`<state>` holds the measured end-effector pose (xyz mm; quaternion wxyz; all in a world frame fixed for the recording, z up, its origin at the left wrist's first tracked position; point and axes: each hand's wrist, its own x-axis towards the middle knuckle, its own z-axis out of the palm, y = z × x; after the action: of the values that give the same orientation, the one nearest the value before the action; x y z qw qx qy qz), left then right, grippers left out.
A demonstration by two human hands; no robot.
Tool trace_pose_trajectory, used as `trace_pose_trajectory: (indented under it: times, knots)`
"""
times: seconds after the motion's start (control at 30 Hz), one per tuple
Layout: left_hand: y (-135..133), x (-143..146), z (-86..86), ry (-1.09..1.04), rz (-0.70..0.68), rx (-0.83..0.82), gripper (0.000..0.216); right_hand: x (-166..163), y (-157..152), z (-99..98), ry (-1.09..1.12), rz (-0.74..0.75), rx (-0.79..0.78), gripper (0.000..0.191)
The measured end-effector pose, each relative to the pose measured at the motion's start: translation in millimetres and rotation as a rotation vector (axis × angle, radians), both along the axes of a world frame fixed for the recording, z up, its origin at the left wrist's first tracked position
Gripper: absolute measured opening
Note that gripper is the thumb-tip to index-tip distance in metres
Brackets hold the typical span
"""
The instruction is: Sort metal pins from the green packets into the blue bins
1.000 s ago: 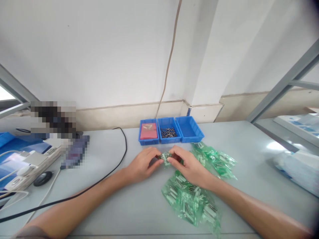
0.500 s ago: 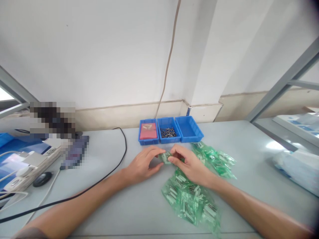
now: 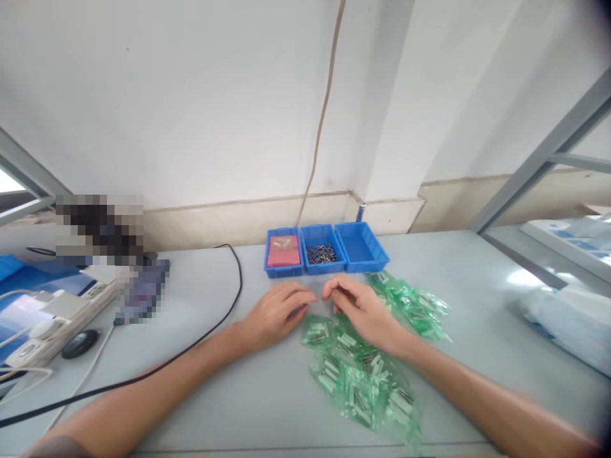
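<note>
My left hand point(image 3: 281, 313) hovers just left of the nearest bags, its fingers drawn together against the thumb. Opposite it, a small gap away, my right hand point(image 3: 361, 310) has curled fingers with the thumb tucked in. Whether anything small sits in either pinch is hidden. Below and between them lies a small green plastic packet point(image 3: 317, 332) with pale pieces inside. It adjoins a cluster of green bags point(image 3: 358, 388) holding white strips and dark metal pins. More green bags point(image 3: 417, 308) lie beyond my right hand.
Behind my hands stand three blue bins: one point(image 3: 283, 274) with a pink sheet and small pale pieces, one point(image 3: 329, 270) with metal screws, and a bare one point(image 3: 361, 245). A black cable point(image 3: 200, 342) crosses above my left forearm; a power strip point(image 3: 62, 318) lies far left.
The small green packet that was between my fingertips now lies lower, by the near bags, released. My left fingers have closed in toward the thumb; my right fingers have curled.
</note>
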<state>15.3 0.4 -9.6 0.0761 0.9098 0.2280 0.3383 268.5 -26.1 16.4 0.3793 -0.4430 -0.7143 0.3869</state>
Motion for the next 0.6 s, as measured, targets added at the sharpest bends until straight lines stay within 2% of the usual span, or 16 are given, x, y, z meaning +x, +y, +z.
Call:
trace_pose_trajectory:
  times: [0.07, 0.13, 0.17, 0.23, 0.3, 0.5, 0.6]
  knots:
    - [-1, 1, 4.3, 0.077, -0.006, -0.019, 0.021, 1, -2, 3.0, -0.083, 0.023, 0.047, 0.017]
    - [-3, 3, 9.8, 0.148, -0.015, -0.063, 0.016, 2, -3, 5.3, -0.214, 0.098, 0.129, 0.004]
    - [-3, 4, 12.2, 0.179, -0.031, -0.091, 0.019, 3, -3, 5.8, -0.292, 0.142, 0.181, 0.005]
    - [-4, 6, 15.3, 0.235, -0.055, -0.141, 0.046, 5, -3, 5.0, -0.438, 0.206, 0.281, 0.017]
    - [-3, 7, 15.5, 0.251, -0.042, -0.175, 0.057, 6, -2, 2.7, -0.519, 0.216, 0.332, 0.02]
    - [1, 2, 7.7, 0.193, 0.04, -0.259, 0.028, 5, -1, -0.7, -0.478, 0.154, 0.305, 0.011]
    - [2, 0, 3.1, 0.137, 0.031, -0.239, 0.024, 4, -2, 0.9, -0.378, 0.125, 0.236, 0.01]
